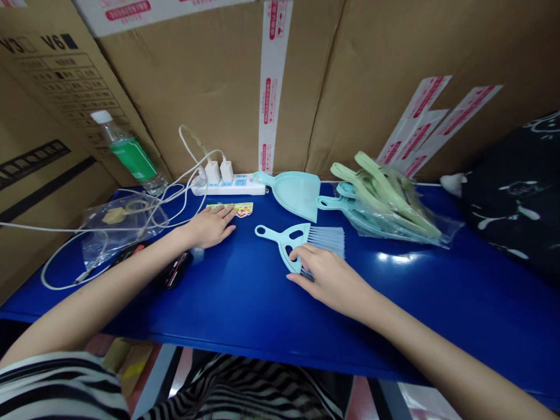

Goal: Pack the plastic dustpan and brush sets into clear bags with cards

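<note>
My left hand (212,226) lies flat with its fingers stretched over a small yellow and red printed card (244,209), partly covering it. A light-blue hand brush (286,238) with grey-blue bristles lies on the table, its handle with a hole pointing left. My right hand (324,274) holds the brush by its near edge, fingers curled at the head and thumb nearer to me; part of the bristles is hidden under it. Just behind the brush sits a matching light-blue dustpan (298,192), its handle reaching over the end of a power strip.
Bagged green and blue dustpan sets (389,201) lie at the right, beside a black patterned cloth item (516,192). A white power strip (231,185) with cables, a plastic bottle (133,156) and a black-and-red object (177,269) are at the left. Cardboard (210,76) walls the blue table (245,303).
</note>
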Demonstrator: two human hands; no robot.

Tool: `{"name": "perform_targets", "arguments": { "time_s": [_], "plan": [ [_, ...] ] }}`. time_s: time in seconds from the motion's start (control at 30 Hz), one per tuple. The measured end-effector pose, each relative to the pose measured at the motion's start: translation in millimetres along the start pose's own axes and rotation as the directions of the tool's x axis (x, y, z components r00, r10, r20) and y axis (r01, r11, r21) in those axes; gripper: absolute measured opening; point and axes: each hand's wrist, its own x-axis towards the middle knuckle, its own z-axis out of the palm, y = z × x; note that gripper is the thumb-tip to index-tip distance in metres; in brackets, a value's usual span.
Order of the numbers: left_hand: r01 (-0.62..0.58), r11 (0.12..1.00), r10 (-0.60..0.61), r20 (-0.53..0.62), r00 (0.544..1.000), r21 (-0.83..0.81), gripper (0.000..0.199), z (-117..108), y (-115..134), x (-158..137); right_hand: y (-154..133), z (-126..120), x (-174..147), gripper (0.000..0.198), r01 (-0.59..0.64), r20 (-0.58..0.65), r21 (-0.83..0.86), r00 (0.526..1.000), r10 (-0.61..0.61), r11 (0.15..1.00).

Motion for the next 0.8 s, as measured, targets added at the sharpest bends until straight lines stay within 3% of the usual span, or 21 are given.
{"name": "perform_targets", "arguments": {
  "time_s": [0.17,0.27,0.4,0.5,0.57,0.63,0.7,0.73,0.77,0.8],
  "plan": [
    [0.057,0.998,-0.055,0.06,0.997,-0.019,0.059,-2,-7,-3,-1,-4,4,0.012,-0.072,0.012,-0.061,0.997,0.073,0.996],
    [0.049,0.998,-0.046,0.063,0.997,-0.047,0.058,-4,-9,-2,2,-11,2,0.01,-0.042,0.08,-0.091,0.996,0.049,0.995],
    [-0.018,1.0,0.017,-0.032,0.999,-0.018,0.054,-8,-4,-12,4,-16,-4,0.008,-0.027,0.134,-0.12,0.99,0.043,0.992],
    [-0.132,0.991,0.135,-0.13,0.982,0.033,0.052,-12,8,-31,6,-22,-8,0.014,-0.001,0.098,-0.137,0.995,0.014,0.991],
    [-0.204,0.978,0.209,-0.149,0.966,0.048,0.049,-15,17,-46,14,-31,-9,0.018,0.019,-0.011,-0.104,1.0,-0.021,0.994],
    [-0.251,0.967,0.256,-0.151,0.955,0.051,0.046,-16,25,-59,29,-44,-9,0.013,-0.1,-0.24,-0.084,0.968,0.077,0.992],
    [-0.283,0.958,0.286,-0.15,0.946,0.042,0.044,-16,31,-69,50,-55,-9,0.019,-0.331,-0.509,-0.105,0.828,0.235,0.938],
    [-0.294,0.955,0.297,-0.152,0.943,0.038,0.042,-16,33,-72,61,-59,-9,0.024,-0.409,-0.593,-0.138,0.763,0.256,0.902],
    [-0.302,0.952,0.305,-0.154,0.94,0.037,0.041,-15,35,-73,70,-61,-9,0.03,-0.451,-0.639,-0.188,0.731,0.24,0.873],
    [-0.307,0.951,0.309,-0.158,0.938,0.041,0.04,-14,37,-74,78,-63,-9,0.034,-0.47,-0.626,-0.226,0.741,0.242,0.853]
  ]
}}
